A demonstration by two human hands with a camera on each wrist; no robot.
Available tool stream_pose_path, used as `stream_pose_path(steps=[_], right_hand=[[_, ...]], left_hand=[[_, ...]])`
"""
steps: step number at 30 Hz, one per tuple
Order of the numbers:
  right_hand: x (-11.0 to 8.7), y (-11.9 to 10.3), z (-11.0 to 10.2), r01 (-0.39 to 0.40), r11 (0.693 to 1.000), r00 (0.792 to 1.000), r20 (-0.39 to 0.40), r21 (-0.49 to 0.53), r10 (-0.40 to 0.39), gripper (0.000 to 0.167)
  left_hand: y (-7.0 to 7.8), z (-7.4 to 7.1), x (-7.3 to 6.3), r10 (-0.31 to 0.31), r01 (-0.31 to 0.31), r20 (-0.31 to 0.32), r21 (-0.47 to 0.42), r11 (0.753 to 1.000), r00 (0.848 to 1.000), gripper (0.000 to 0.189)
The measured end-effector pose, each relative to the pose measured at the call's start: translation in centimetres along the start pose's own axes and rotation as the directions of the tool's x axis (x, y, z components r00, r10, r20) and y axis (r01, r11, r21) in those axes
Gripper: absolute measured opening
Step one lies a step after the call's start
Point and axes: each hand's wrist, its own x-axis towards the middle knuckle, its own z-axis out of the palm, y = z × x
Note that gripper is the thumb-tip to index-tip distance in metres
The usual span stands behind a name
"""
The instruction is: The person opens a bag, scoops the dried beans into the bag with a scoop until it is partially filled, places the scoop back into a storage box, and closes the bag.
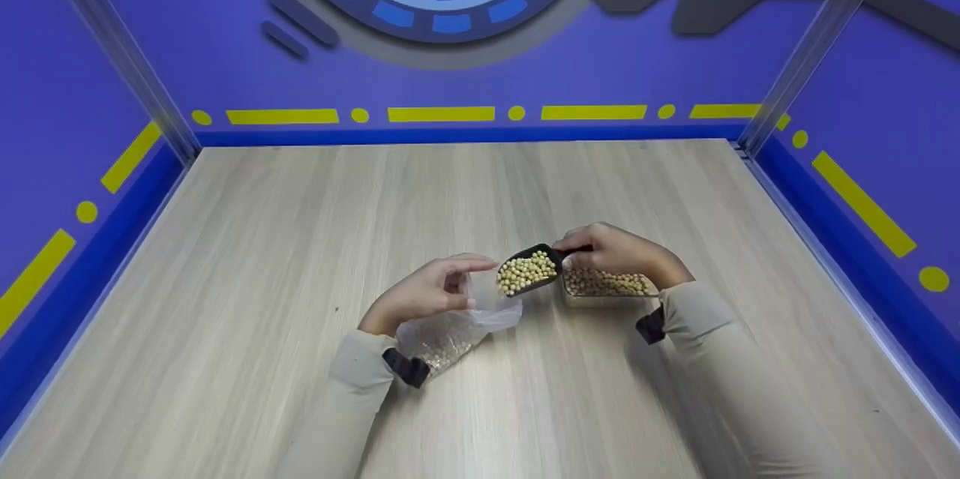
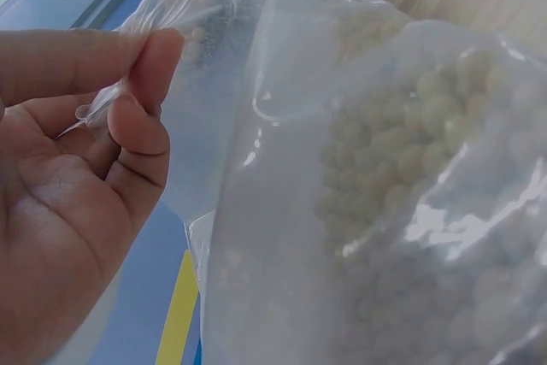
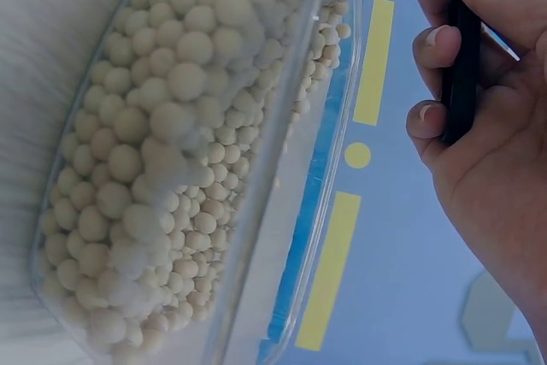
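My right hand grips the black handle of a scoop, its bowl heaped with round pale-yellow beans. The scoop's front edge overlaps the mouth of a clear plastic bag in the head view. With thumb and fingers, my left hand pinches the bag's upper edge. Pale beans show through the bag's side. Below the right hand, a clear rectangular container holds many more of these beans; the hand and wrist cover part of it.
The wood-grain table meets a blue back wall with yellow markings, and blue panels stand at both sides. Black straps with small devices sit on both wrists, over light sleeves.
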Motion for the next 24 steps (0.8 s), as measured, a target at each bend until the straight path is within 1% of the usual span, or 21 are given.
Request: stream_pose_path(steps=[2, 9, 15, 24], right_hand=[[0.08, -0.02, -0.02, 0.002, 1.000, 1.000, 0.005, -0.002, -0.002, 0.028], [0.20, -0.06, -0.09, 0.009, 1.000, 1.000, 0.014, -0.001, -0.009, 0.029], [0.24, -0.24, -0.13, 0.003, 1.000, 1.000, 0.023, -0.004, -0.003, 0.029], [0.26, -0.59, -0.28, 0.001, 0.999, 1.000, 0.028, -0.034, 0.000, 0.030]], left_hand=[[-0.03, -0.01, 0.00, 0.002, -0.002, 0.000, -0.003, 1.000, 1.000, 0.060], [0.02, -0.04, -0.06, 0.017, -0.017, -0.003, 0.036, 0.999, 1.000, 0.060], [0.06, -0.04, -0.08, 0.007, -0.007, 0.000, 0.014, 1.000, 1.000, 0.060], [0.11, -0.09, -0.05, -0.002, 0.002, 0.003, 0.028, 1.000, 1.000, 0.061]])
